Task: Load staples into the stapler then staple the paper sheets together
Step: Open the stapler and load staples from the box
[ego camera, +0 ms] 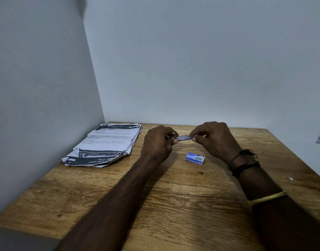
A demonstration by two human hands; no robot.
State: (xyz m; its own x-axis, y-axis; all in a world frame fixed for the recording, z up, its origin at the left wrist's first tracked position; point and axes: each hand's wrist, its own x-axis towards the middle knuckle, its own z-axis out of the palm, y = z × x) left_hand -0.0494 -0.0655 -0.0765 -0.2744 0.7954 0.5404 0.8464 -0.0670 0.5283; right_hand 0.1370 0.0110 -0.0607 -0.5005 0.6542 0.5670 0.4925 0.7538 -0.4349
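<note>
I hold the small metal stapler (182,137) above the wooden table (173,205), lengthwise between my two hands. My left hand (158,142) is curled closed around its left end, fingers bent over it so that end is mostly hidden. My right hand (214,137) pinches the other end between thumb and fingertips; whether a strip of staples is in that pinch I cannot tell, the metal is too small and blurred. Just in front of my right hand, on the table and apart from it, lies the blue staple box (195,158). The paper sheets (106,144), crumpled at the edges and printed with dark bands, sit well to the left near the wall (38,105), untouched.
</note>
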